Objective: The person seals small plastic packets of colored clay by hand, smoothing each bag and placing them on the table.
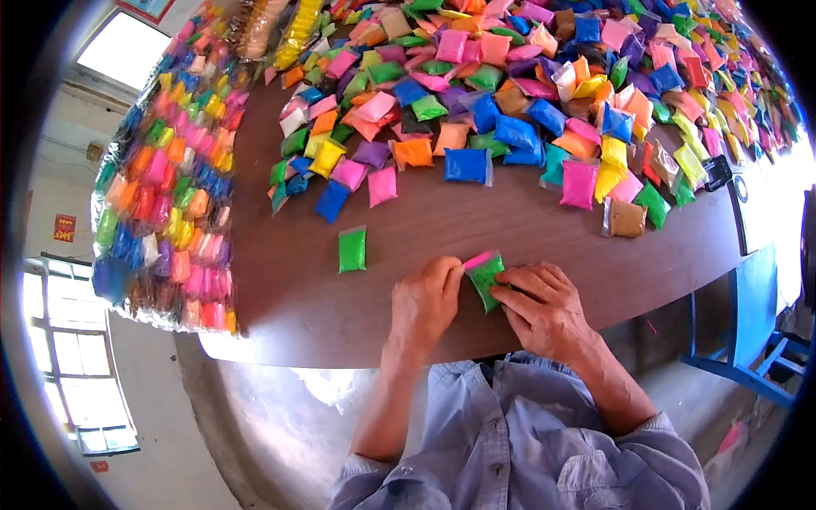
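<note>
A small clear packet with green filling (485, 285) is between my two hands, just above the near part of the table. My right hand (548, 308) grips its right side, thumb and fingers pressed together on it. Along the packet's top edge runs a narrow pink strip (482, 258); whether it belongs to the packet I cannot make out. The fingers of my left hand (423, 302) are closed in a pinch at the strip's left end, by the packet's top left corner. Another green packet (352, 250) lies flat on the table, beyond my left hand.
A large heap of colourful packets (510, 93) covers the far side of the brown table (280, 280). Clear bags of coloured pieces (174, 204) stand along the left edge. A small black object (718, 172) sits at the right. A blue chair (752, 314) is beside the table.
</note>
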Demonstrator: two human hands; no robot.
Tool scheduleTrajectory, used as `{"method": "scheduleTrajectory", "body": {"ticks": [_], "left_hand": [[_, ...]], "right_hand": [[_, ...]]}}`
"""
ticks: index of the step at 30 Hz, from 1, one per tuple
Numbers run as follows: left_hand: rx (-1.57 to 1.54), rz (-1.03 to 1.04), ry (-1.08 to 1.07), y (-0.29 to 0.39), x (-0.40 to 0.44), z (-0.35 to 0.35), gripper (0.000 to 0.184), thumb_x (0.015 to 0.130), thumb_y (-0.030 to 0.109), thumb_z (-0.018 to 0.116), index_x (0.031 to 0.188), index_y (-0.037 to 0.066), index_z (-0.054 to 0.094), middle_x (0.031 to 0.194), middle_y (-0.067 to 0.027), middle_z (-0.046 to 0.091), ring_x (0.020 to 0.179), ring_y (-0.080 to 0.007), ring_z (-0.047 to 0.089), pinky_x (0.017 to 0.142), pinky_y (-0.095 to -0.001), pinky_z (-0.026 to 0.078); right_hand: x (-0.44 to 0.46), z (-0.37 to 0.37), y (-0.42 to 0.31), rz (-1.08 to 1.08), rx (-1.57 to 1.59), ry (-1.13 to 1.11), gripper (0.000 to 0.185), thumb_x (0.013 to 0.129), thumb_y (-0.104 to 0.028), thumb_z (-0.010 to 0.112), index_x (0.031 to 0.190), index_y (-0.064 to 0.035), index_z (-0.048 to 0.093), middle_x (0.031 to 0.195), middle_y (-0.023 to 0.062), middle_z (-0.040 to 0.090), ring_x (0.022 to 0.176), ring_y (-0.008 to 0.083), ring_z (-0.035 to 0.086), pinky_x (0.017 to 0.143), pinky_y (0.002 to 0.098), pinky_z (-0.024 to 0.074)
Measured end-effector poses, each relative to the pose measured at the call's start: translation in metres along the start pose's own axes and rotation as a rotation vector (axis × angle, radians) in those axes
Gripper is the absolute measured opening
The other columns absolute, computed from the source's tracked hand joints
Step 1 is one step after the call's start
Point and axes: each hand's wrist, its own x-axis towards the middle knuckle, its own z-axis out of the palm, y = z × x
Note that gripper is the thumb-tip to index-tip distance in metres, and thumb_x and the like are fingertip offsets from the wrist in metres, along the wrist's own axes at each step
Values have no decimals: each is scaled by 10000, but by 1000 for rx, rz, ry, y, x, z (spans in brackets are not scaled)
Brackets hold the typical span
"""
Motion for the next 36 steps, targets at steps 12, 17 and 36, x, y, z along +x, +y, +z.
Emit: {"method": "scheduleTrajectory", "body": {"ticks": [12,17,36], "left_hand": [[2,-58,71,-6,-15,0,56,914,70,714,944,24,708,868,-158,707,742,-307,700,664,-362,539],[-216,-121,126,-9,-11,-7,71,919,94,726,964,39,716,845,-125,715,701,-236,704,640,-342,541],[-306,-80,107,19,-10,27,79,918,69,720,969,9,724,817,-114,725,705,-154,685,635,-297,526]], "right_hand": [[0,0,0,2,-16,-7,330,726,0,766,1045,-79,725,1111,77,686,988,268,675,920,415,524],[0,-1,-2,27,-12,8,304,748,19,769,1036,-65,724,1099,91,691,995,285,678,899,412,540],[-8,-6,-5,246,-192,140,333,783,-125,800,1104,-99,711,1097,81,666,974,284,656,858,419,480]]}}
